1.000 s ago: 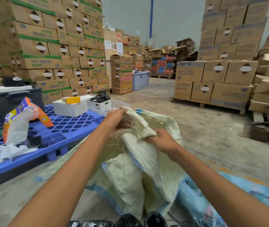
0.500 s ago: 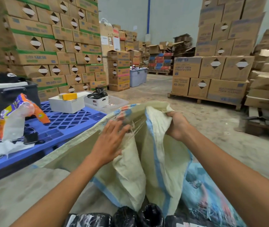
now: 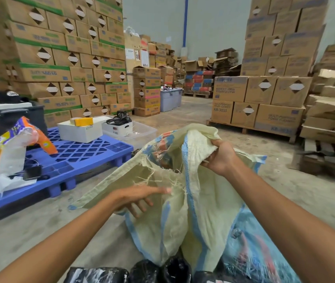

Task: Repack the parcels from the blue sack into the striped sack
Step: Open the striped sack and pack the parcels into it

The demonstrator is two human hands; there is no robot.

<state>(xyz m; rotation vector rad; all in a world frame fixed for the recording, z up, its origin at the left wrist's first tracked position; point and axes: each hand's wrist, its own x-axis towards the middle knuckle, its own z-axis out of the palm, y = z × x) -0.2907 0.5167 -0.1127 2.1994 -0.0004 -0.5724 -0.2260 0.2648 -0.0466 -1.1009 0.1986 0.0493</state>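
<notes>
A pale yellow woven striped sack (image 3: 209, 193) with blue stripes and frayed threads hangs in front of me. My right hand (image 3: 220, 156) grips its upper rim and holds it up. Lower down, my left hand (image 3: 140, 196) has its fingers spread against the frayed mouth edge, holding nothing. The blue sack (image 3: 252, 248) lies crumpled on the floor at the lower right, partly under the striped sack. Several black-wrapped parcels (image 3: 148, 270) lie along the bottom edge of the view.
A blue plastic pallet (image 3: 76, 160) at the left carries a white box (image 3: 79, 130), a clear bin (image 3: 140, 133), an orange-and-white bag (image 3: 17, 141) and a black crate (image 3: 9, 117). Stacked cartons (image 3: 60, 58) line the left; a wooden pallet of cartons (image 3: 264, 103) stands at the right.
My right hand has lifted the sack's rim up and to the right. My left hand has let go of the rim and dropped lower, fingers spread against the frayed edge.
</notes>
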